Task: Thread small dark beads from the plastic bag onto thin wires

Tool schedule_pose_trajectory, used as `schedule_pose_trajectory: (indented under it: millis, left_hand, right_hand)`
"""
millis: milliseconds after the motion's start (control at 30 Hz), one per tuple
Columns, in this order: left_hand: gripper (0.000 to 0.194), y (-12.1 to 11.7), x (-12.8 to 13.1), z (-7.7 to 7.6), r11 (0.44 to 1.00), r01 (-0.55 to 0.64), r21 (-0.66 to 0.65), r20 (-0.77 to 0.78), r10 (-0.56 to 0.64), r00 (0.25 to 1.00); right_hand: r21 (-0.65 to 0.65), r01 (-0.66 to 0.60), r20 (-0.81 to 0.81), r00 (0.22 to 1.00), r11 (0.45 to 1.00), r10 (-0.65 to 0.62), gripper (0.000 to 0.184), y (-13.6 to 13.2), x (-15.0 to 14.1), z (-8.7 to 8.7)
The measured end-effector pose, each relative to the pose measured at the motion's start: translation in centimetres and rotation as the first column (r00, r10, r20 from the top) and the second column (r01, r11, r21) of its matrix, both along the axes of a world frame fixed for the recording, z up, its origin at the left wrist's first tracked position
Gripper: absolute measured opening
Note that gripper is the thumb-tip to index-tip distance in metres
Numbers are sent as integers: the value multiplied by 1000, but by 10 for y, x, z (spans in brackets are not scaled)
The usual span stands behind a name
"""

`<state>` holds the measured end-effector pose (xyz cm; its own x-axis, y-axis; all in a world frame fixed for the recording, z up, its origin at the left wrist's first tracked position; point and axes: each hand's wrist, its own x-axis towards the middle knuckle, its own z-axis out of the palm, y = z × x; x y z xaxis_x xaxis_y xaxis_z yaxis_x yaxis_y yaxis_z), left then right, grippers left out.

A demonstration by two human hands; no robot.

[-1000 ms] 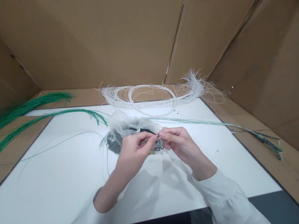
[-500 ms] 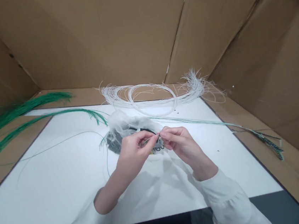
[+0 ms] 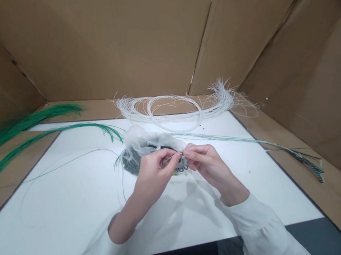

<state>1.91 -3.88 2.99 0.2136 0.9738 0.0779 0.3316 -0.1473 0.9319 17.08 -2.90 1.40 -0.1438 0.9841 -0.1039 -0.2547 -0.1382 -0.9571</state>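
Head view: white board [image 3: 62, 228], crumpled plastic bag [image 3: 141, 140] on it, left hand [image 3: 152, 172] and right hand [image 3: 209, 166] over bag, both pinching thin strand [image 3: 167, 160] between them; loose fingertips could drop it, plastic folds could snag it

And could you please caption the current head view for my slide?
Left hand and right hand pinching a thin strand before a translucent plastic bag.

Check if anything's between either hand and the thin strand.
Nothing visible. Left hand and right hand already pinch the strand at their fingertips. The bag lies below and beyond them, not between. Fingers hide part of the strand.
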Motion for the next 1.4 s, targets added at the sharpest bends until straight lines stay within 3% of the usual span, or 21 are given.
schedule_pose_trajectory:
  millis: [633,867,1167,1400]
  left_hand:
    - [20,1,0,-1,998,-24,66,-55,28,998]
    - [24,1,-1,-3,997,-21,72,-48,25,999]
    - [33,9,-5,-7,988,75,-135,113,-60,992]
    - [32,14,-7,-11,976,117,-184,172,-86,981]
  right_hand:
    - [30,21,39,999,999,-22,11,0,0,0]
    - [219,86,226,964,972,-136,8,-3,-1,-4]
    - [395,167,304,904,903,-300,7,-3,-4,-5]
    - [365,67,342,918,928,-201,12,2,-1,-9]
